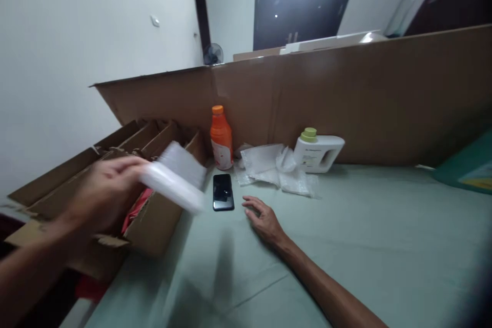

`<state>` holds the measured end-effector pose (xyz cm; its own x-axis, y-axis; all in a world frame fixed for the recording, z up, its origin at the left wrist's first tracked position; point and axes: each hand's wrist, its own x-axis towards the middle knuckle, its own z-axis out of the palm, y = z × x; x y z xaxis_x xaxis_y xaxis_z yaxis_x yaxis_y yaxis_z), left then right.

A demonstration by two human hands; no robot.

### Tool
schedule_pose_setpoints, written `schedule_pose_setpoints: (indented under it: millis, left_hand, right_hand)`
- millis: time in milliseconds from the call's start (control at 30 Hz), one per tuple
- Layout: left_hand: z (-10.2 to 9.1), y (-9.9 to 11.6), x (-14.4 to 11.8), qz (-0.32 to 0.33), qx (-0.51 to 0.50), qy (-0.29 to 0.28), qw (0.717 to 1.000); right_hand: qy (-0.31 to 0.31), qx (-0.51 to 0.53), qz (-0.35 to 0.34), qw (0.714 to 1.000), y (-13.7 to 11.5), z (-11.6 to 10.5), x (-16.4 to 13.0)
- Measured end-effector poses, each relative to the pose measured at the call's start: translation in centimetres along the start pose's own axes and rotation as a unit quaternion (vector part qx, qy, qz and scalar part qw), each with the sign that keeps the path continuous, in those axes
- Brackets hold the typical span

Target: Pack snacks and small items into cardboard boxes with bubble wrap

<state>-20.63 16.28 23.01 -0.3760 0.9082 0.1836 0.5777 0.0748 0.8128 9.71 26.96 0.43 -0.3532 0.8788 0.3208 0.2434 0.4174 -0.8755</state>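
My left hand (pixel 102 189) is blurred with motion and holds a white flat packet (pixel 175 177) in the air, above the edge of an open cardboard box (pixel 154 225) with dividers. My right hand (pixel 263 218) rests palm down on the pale green table (pixel 365 246), fingers spread, holding nothing. A black phone (pixel 223 191) lies flat just left of my right hand's fingertips.
An orange bottle (pixel 221 138) stands behind the phone. Crumpled clear plastic bags (pixel 274 166) and a white jug with a green cap (pixel 318 152) lie against a tall cardboard wall (pixel 346 92). Something red (pixel 134 207) shows inside the box. A green object (pixel 467 166) sits at the far right.
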Motion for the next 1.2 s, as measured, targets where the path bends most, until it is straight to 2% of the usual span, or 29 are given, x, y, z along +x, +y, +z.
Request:
schedule_pose_setpoints:
  millis: [67,133,233,333,433,500,600,667,733,800,867,900,1033,1133,1200]
  left_hand:
    - [3.8,0.5,-2.1,-0.003,-0.108,-0.074,0.991]
    - [8.6,0.7,-3.8,-0.017,-0.225,-0.133,0.965]
    - [15.1,-0.4,-6.2,-0.042,-0.302,-0.158,0.939]
    - [19.2,-2.5,-8.9,-0.067,-0.316,-0.164,0.932]
    - [21.0,-4.2,-10.8,-0.083,-0.325,-0.156,0.929]
    - [21.7,-4.6,-11.5,-0.072,-0.325,-0.17,0.928]
    - [22.9,-4.4,-12.4,-0.001,-0.289,-0.253,0.923]
    - [23.9,-4.4,-13.2,0.035,-0.246,-0.313,0.917]
    - [24.7,-4.7,-14.1,0.037,-0.214,-0.35,0.911]
    - [24.9,-5.1,-14.2,0.032,-0.188,-0.36,0.913]
    - [24.5,-5.2,-12.6,0.037,-0.151,-0.338,0.928]
    - [24.2,-4.9,-11.0,0.043,-0.127,-0.315,0.94]
    - [23.7,-1.4,-0.9,0.096,-0.008,-0.176,0.98]
    - [25.0,1.5,5.6,0.138,0.085,-0.077,0.984]
    - [26.7,2.1,7.1,0.165,0.135,-0.037,0.976]
  right_hand:
    - [-0.02,0.056,0.008,0.998,-1.6,-1.1,0.1]
    - [-0.05,0.104,0.023,0.993,-3.3,-2.6,-0.4]
    - [-0.077,0.205,0.088,0.972,-5.3,-4.9,-2.6]
    - [-0.02,0.266,0.137,0.954,-6.2,-6.6,-5.5]
    - [0.06,0.205,0.105,0.971,-6.7,-7.8,-7.6]
    - [0.065,0.158,0.078,0.982,-7.3,-8.2,-8.2]
    - [0.02,0.136,0.051,0.989,-8.6,-8.3,-8.4]
    - [0.012,0.15,0.036,0.988,-9.5,-8.5,-8.2]
    - [0.044,0.17,0.029,0.984,-10.0,-9.2,-7.8]
    - [0.091,0.177,0.028,0.98,-9.9,-10.6,-7.1]
    - [0.143,0.162,0.018,0.976,-9.1,-12.2,-5.6]
    - [0.172,0.144,0.007,0.975,-8.4,-13.0,-4.5]
    - [0.285,-0.026,-0.004,0.958,-4.2,-16.0,1.1]
    - [0.296,-0.135,0.042,0.945,-0.4,-17.7,4.1]
    - [0.289,-0.162,0.061,0.942,1.5,-18.2,4.2]
